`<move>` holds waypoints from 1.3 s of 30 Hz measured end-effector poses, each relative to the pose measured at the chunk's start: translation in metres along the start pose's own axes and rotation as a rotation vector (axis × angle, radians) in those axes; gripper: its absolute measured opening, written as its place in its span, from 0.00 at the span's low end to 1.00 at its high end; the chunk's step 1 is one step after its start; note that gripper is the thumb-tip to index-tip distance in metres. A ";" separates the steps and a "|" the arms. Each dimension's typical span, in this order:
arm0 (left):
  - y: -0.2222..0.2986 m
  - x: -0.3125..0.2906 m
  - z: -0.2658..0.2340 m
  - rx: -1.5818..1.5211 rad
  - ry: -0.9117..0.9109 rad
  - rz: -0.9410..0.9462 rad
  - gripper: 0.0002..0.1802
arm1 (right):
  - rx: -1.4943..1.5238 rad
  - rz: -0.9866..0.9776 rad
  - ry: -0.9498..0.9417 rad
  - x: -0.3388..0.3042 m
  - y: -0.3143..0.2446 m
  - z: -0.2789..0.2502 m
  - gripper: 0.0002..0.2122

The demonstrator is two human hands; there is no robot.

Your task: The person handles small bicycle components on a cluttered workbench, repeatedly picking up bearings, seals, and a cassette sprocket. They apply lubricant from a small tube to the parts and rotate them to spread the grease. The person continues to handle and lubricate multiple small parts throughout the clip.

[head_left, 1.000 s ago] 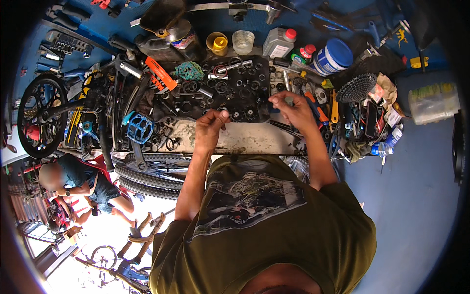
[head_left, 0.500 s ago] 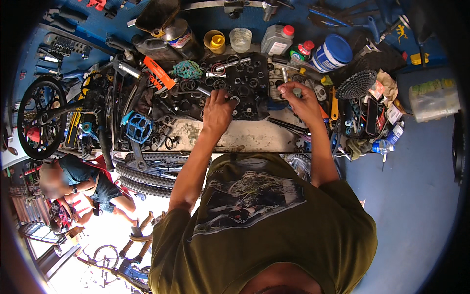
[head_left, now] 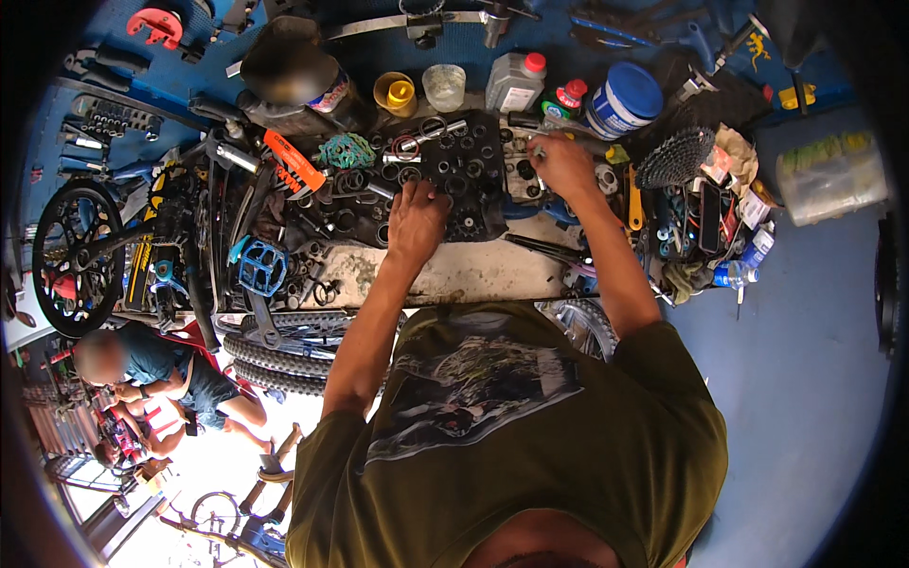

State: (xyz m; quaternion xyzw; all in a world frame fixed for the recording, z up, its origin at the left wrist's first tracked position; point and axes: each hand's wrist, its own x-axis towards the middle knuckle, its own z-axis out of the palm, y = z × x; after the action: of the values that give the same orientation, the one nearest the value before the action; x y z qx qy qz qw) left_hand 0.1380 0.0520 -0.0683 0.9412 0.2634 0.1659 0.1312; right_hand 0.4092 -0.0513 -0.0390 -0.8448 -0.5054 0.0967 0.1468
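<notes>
My left hand (head_left: 417,220) rests over a black mat (head_left: 489,204) covered with small rings and round metal parts. Its fingers are curled down together, beside a silver cylinder (head_left: 382,188); whatever they hold, if anything, is hidden. Farther right, my right hand (head_left: 565,165) is over a group of small metal parts (head_left: 519,170) at the mat's right edge. Thumb and fingers come together there in a pinch, and what lies between them is too small to name. A bundle of turquoise chain (head_left: 347,150) lies on the mat's far left part.
Bottles, a yellow cup (head_left: 401,96), a clear cup (head_left: 444,88) and a blue-lidded tub (head_left: 627,99) line the back. A bicycle cassette (head_left: 675,158) stands right. A blue pedal (head_left: 262,267) and crankset (head_left: 80,241) are left. Another person (head_left: 170,369) sits at lower left.
My right hand has moved left and away from me, down to the small metal parts. My left hand stays over the mat, with slightly shifted fingers. The whole view has shifted a little.
</notes>
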 end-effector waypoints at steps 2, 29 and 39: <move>0.005 -0.002 -0.011 -0.074 0.050 -0.043 0.05 | -0.105 -0.020 -0.052 0.012 0.001 0.013 0.10; 0.024 -0.023 -0.038 -0.534 0.175 -0.232 0.06 | -0.042 -0.081 -0.242 0.033 0.002 0.010 0.07; 0.029 -0.021 -0.038 -0.609 0.111 -0.249 0.06 | -0.127 -0.026 -0.260 0.036 -0.007 0.014 0.10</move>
State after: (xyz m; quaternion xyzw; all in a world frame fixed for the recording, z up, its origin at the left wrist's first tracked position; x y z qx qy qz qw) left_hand 0.1194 0.0227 -0.0296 0.8089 0.3214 0.2708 0.4111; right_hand 0.4165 -0.0146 -0.0502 -0.8261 -0.5362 0.1711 0.0276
